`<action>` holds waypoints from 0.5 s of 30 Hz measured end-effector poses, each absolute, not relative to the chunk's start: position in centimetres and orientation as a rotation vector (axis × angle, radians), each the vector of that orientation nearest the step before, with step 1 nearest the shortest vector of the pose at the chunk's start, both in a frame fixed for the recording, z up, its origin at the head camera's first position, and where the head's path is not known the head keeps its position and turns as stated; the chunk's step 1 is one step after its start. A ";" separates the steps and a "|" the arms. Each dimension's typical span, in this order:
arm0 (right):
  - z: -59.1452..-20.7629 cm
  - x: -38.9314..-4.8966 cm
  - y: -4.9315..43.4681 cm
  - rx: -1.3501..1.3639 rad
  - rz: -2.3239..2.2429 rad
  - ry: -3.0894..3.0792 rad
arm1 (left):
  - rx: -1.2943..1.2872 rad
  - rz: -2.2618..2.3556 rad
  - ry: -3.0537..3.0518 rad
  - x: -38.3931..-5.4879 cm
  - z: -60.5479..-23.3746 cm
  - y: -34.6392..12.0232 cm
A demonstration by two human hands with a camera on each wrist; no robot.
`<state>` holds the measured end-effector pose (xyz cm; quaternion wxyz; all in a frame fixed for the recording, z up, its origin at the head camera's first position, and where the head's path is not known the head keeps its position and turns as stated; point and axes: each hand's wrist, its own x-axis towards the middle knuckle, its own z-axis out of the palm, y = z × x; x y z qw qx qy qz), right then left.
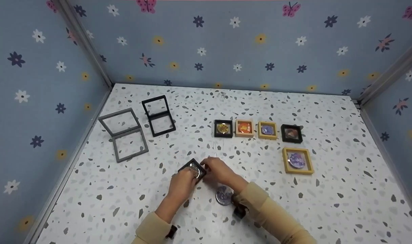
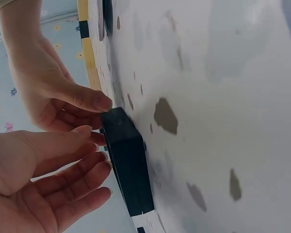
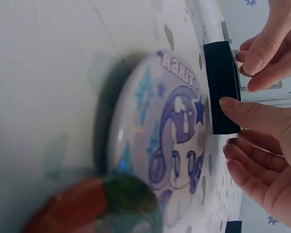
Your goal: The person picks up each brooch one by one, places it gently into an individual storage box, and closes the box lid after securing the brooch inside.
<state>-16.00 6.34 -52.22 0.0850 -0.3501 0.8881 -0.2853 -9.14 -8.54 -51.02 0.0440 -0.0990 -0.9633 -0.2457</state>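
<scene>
A small black display frame (image 1: 203, 173) lies near the front middle of the table, turned cornerwise, with a shiny round badge (image 1: 193, 166) showing inside it. My left hand (image 1: 183, 184) reaches over its face from the near left, fingers loosely bent and fingertips touching it. At the right corner, my right hand (image 1: 221, 171) pinches the frame; in the right wrist view its thumb (image 3: 230, 104) presses the black side wall (image 3: 222, 87). Beside the right wrist lies a round purple-and-white pony badge (image 1: 224, 195), large in the right wrist view. Part of the frame is hidden by the left hand.
Two unfolded frames, grey (image 1: 115, 149) and black (image 1: 151, 125), lie at left. Several small framed badges stand in a row behind, including a black one (image 1: 223, 136), with a larger yellow frame (image 1: 298, 171) at right. A blurred red-green round object (image 3: 97, 204) sits close to the right wrist camera.
</scene>
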 end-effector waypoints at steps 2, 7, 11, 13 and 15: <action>-52.1 -15.9 6.3 -1.086 -0.854 2.660 | -0.303 -0.757 -2.934 -9.3 -50.9 -8.9; -51.8 -15.6 6.2 -1.231 -0.820 2.671 | -0.298 -0.759 -2.916 -9.7 -50.5 -9.7; -51.8 -15.4 6.1 -1.317 -0.749 2.654 | -0.262 -0.712 -2.936 -10.2 -49.9 -10.3; -51.8 -15.4 6.0 -1.337 -0.703 2.647 | -0.249 -0.668 -2.944 -10.6 -49.6 -10.6; -51.8 -15.3 6.0 -1.354 -0.659 2.643 | -0.233 -0.632 -2.956 -11.0 -49.3 -11.0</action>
